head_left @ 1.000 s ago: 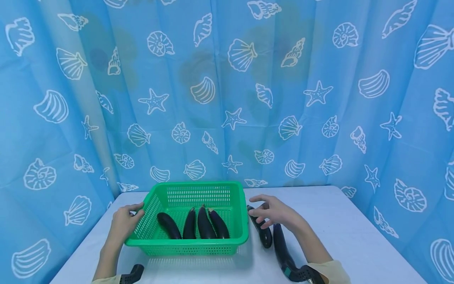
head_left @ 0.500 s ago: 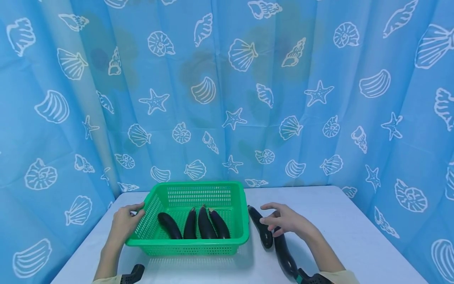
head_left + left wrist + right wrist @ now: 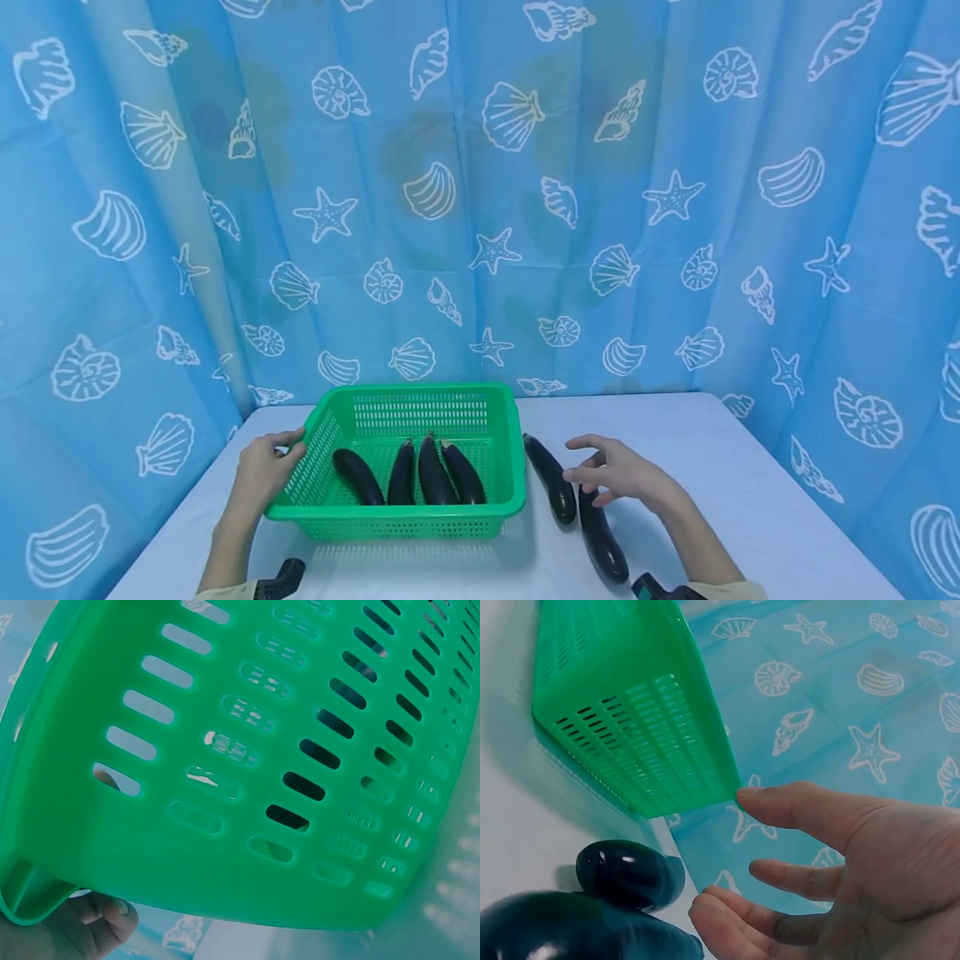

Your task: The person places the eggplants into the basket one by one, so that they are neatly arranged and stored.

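Observation:
My left hand holds the left rim of a green plastic basket; in the left wrist view its curled fingers show under the rim's corner. Several dark eggplants lie side by side inside the basket. Two more rest on the table to its right: one eggplant lies slanted near the basket wall, and the other eggplant is nearer the front. My right hand hovers at the stem end of that front eggplant, fingers spread and relaxed, nothing in its grasp. The right wrist view shows the blunt end of an eggplant beside the fingers.
A white-covered table carries everything. Behind it hangs a blue curtain with white shells and starfish, which also runs along both sides. A black wrist-camera mount shows at the left sleeve.
My right hand has moved right and slightly toward me, from over the eggplant by the basket to the stem end of the front one. My left hand and the basket have stayed put.

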The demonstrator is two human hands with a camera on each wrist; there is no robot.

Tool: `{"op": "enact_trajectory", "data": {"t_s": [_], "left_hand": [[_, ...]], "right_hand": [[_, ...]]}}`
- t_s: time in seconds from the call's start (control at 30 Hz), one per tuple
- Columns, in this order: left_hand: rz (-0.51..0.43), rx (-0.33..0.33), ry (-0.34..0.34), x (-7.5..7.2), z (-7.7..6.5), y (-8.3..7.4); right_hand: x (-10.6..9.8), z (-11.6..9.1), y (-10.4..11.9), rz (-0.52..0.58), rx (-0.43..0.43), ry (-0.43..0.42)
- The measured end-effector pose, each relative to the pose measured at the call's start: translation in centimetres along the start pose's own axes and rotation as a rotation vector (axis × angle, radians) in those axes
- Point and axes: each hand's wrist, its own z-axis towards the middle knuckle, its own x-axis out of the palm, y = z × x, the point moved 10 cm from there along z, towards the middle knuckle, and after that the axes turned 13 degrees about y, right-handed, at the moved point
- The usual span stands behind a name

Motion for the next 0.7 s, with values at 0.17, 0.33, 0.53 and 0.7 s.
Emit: {"op": "enact_trajectory", "data": {"t_s": [0.17,0.33,0.53,0.7], "left_hand": [[-0.003,0.011,-0.002,0.1,0.0,0.1],[0.005,0.009,-0.003,0.0,0.1,0.1],[0.006,0.013,-0.013,0.0,0.0,0.1],[0.006,0.013,-0.018,0.1,0.0,0.2]], "right_hand": [[-0.5,-0.2,-0.7,-0.003,0.03,-0.032],[-1.0,-0.3,-1.2,-0.027,0.06,-0.056],[-1.3,-0.5,-1.9,-0.068,0.108,-0.065],[-1.6,-0.5,-2.4,-0.107,0.135,-0.07]]}}
